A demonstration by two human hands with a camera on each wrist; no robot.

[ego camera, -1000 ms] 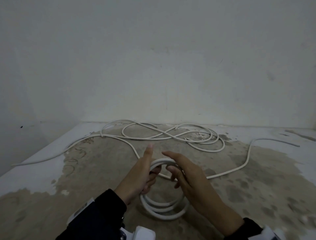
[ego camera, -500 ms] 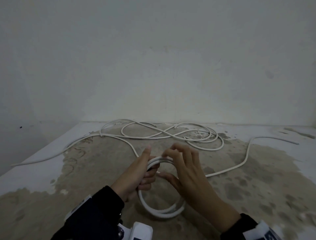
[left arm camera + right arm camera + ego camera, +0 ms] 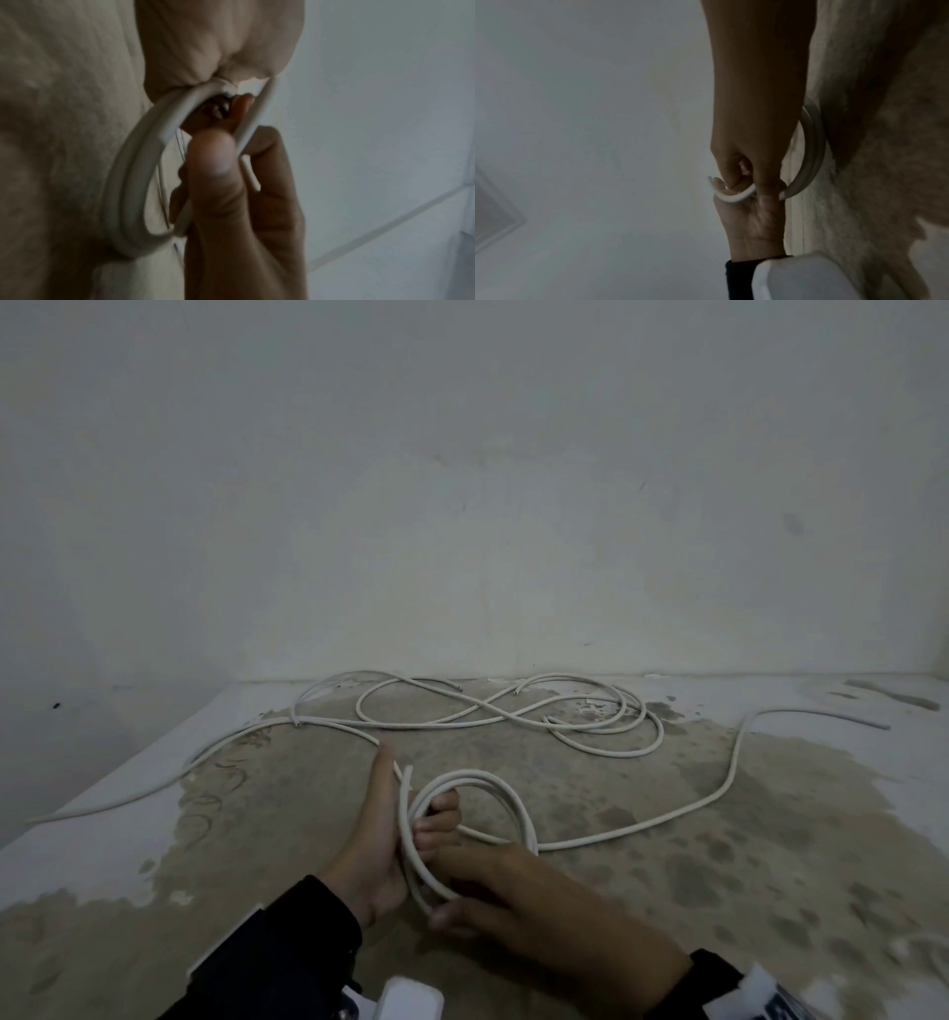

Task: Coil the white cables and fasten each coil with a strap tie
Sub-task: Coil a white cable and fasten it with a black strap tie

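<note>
A small coil of white cable [image 3: 480,783] of several loops is held low over the stained floor. My left hand [image 3: 411,819] grips its left side, fingers curled through the loops and thumb pointing away. My right hand [image 3: 462,896] grips the near bottom of the coil from the right. The coil's free tail [image 3: 732,765] runs right across the floor to a cut end. In the left wrist view my thumb [image 3: 213,162] presses the coil [image 3: 128,182]. The right wrist view has my right fingers [image 3: 744,172] curled round the coil [image 3: 813,142], with my left hand [image 3: 752,223] below.
More loose white cables [image 3: 513,711] lie tangled near the wall [image 3: 462,505], and one long cable [image 3: 154,788] trails off to the left. The concrete floor [image 3: 667,891] is patchy and stained. A white wrist device [image 3: 408,1001] sits at the bottom edge.
My right hand has dropped from the top of the coil to its near bottom and taken hold there. The coil has tipped flatter, and the tail has been drawn in.
</note>
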